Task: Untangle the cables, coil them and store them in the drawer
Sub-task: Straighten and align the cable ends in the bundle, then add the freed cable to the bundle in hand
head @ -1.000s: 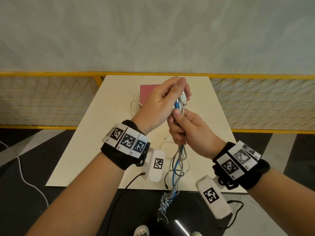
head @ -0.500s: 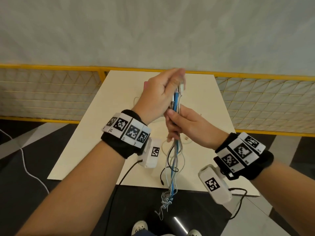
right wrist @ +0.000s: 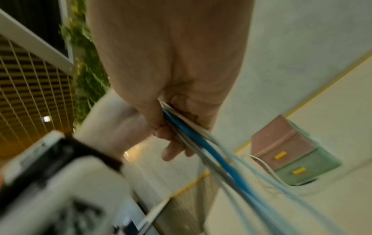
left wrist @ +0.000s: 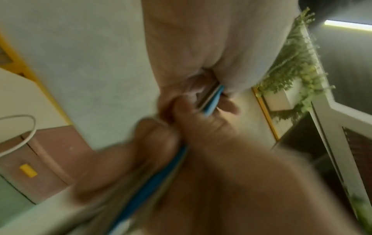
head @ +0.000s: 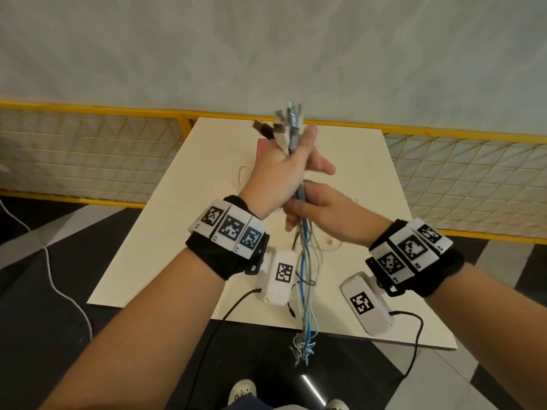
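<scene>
Here, the left hand (head: pixel 276 176) grips the upper part of the cable bundle (head: pixel 305 261), fingers curled around it, with the plugs (head: pixel 285 125) projecting above the fist toward 12 o'clock. The right hand (head: pixel 322 211) sits just below, at 5 o'clock from the left, its fingers (right wrist: pixel 173 151) closed around the same bundle. The cables hang straight down toward 6 o'clock, above the near edge of the counter (head: pixel 154 261); a blue cable (right wrist: pixel 211 152) runs through the middle. The small drawer unit (right wrist: pixel 292 152) stands at the far side of the counter, a white cable (left wrist: pixel 22 136) beside it.
</scene>
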`<state>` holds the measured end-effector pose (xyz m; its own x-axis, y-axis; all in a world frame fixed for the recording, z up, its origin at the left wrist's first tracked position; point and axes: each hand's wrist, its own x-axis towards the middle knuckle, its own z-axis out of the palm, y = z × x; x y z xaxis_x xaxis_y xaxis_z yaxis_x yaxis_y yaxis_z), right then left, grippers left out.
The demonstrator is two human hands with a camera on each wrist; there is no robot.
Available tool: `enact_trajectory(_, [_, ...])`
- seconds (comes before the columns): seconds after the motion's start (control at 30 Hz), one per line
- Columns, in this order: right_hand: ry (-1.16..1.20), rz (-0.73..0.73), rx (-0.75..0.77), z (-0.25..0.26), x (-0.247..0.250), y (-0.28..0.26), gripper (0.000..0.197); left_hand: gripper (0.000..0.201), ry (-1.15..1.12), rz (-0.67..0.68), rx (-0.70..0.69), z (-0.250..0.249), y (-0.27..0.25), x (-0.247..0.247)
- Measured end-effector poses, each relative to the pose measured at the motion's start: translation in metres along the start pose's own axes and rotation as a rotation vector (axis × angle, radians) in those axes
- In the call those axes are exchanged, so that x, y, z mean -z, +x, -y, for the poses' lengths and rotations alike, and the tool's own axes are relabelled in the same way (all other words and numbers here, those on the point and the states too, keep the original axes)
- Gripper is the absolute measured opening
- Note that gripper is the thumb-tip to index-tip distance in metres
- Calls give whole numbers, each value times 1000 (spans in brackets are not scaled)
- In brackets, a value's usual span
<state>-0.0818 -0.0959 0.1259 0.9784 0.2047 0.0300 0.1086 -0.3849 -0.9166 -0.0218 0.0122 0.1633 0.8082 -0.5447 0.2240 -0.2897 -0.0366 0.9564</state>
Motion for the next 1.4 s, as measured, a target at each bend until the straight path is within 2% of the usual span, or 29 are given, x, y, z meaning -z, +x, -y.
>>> enact_trajectory(0.1, [-149,24,10,-29,-10,3,16,48,-312,-140,-4,-8,8,11])
enact_trajectory(0.2, [-237,52,-8,-59,-20,3,10,50,-441,-186,34,-17,13,27])
enact_trajectory(0.43, [-217,178,-189,-97,-46,16,22,58,-387,-233,92,-4,11,41])
enact_trajectory(0.57, [-360,122,-324,-111,-53,24,39,60,-339,-224,116,10,6,41])
enact_trajectory(0.73, [-466,246,-331,-131,-60,35,40,60,-359,-277,141,15,3,47])
enact_trajectory(0.87, [-251,377,-472,-144,-67,35,47,58,-348,-283,112,14,3,56])
enact_trajectory(0.93, [-232,511,-484,-152,-67,32,61,57,-349,-299,93,13,5,62])
enact_trajectory(1.03, [-158,682,-538,-154,-55,28,96,55,-315,-291,67,16,6,71])
enact_trajectory(1.07, [-134,680,-548,-154,-49,30,99,56,-295,-279,73,18,4,73])
enact_trajectory(1.13, [-153,558,-516,-156,-34,37,83,58,-255,-259,98,25,0,75])
enact_trajectory(1.2, [-274,291,-438,-164,-21,44,49,57,-223,-248,136,35,-5,74])
enact_trajectory(1.23, [-391,153,-408,-171,-17,48,38,55,-208,-238,153,40,-7,72])
enact_trajectory(1.27, [-502,48,-408,-176,-13,51,36,53,-195,-224,167,44,-9,71])
enact_trajectory(1.33, [-635,-6,-471,-183,-11,58,41,51,-181,-213,204,51,-13,67])
enact_trajectory(1.4, [-707,60,-533,-187,-13,62,46,51,-170,-230,248,56,-15,64])
